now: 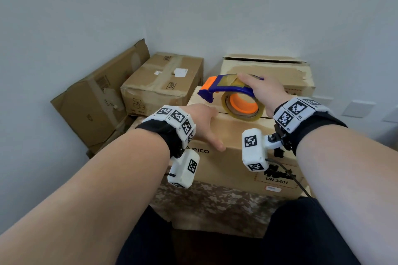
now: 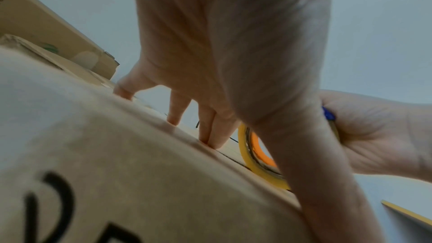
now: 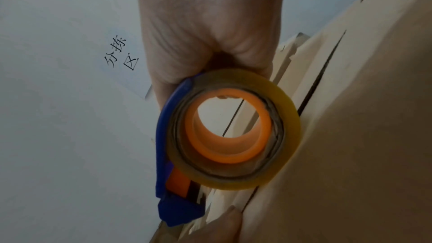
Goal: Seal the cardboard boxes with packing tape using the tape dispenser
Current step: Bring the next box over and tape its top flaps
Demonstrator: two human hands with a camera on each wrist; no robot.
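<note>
From the head view the right hand (image 1: 261,90) wraps the light, rigid tape dispenser (image 1: 228,92) above the near cardboard box (image 1: 232,157), whose flexing flaps the flat left hand (image 1: 204,125) steadies, the wrist views showing straight fingers (image 2: 175,110) and slippery tape roll (image 3: 233,130), best gripped by its frame.

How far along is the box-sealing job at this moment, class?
Done: the small box behind already carries tape. In hand: the right hand grips the tape dispenser over the front box, whose top seam shows open and untaped; the left hand presses its top. Left: taping that seam, and the open-flapped back box.
</note>
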